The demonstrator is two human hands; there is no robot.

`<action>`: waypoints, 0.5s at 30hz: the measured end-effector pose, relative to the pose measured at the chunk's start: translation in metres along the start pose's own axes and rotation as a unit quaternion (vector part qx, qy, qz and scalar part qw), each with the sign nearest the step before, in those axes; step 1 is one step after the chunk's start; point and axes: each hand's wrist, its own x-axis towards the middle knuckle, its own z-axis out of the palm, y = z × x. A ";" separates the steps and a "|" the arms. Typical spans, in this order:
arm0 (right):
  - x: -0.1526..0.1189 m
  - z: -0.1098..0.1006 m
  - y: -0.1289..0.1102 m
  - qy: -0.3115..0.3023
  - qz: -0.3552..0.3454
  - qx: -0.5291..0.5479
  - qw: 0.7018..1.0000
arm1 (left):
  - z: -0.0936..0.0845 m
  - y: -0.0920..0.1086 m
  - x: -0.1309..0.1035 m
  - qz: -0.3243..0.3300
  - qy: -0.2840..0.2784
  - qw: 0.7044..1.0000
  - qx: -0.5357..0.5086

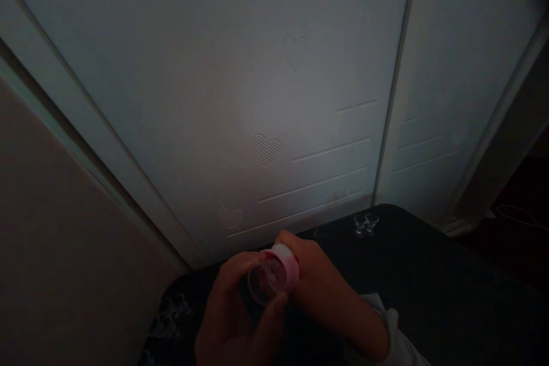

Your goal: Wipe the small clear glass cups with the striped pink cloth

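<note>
In the lower middle of the head view, my left hand is closed around a small clear cup, its thumb and fingers on either side of the rim. The cup is tilted, its round mouth towards me. My right hand comes in from the right and grips a pink and white object with a rounded edge. This object sits against the cup's far right side; dim light hides its exact kind and whether it reaches inside.
On the dark table, two small clear stemmed cups stand at the back right. Several more clear cups are at the left edge. Pale panels with heart patterns rise behind the table, and a plain surface stands at left.
</note>
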 end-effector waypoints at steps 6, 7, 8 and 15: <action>-0.003 -0.001 0.000 -0.006 -0.001 0.043 0.999 | 0.001 0.001 0.001 -0.125 0.061 0.988 -0.065; -0.003 -0.001 -0.001 -0.009 0.001 0.051 0.999 | 0.001 0.001 0.002 -0.137 0.074 0.985 -0.068; -0.003 -0.001 -0.001 -0.010 0.003 0.057 0.998 | 0.001 0.002 0.002 -0.152 0.081 0.983 -0.070; -0.002 0.001 -0.002 0.010 -0.029 0.113 0.993 | -0.007 -0.002 0.014 -0.225 0.075 0.970 -0.060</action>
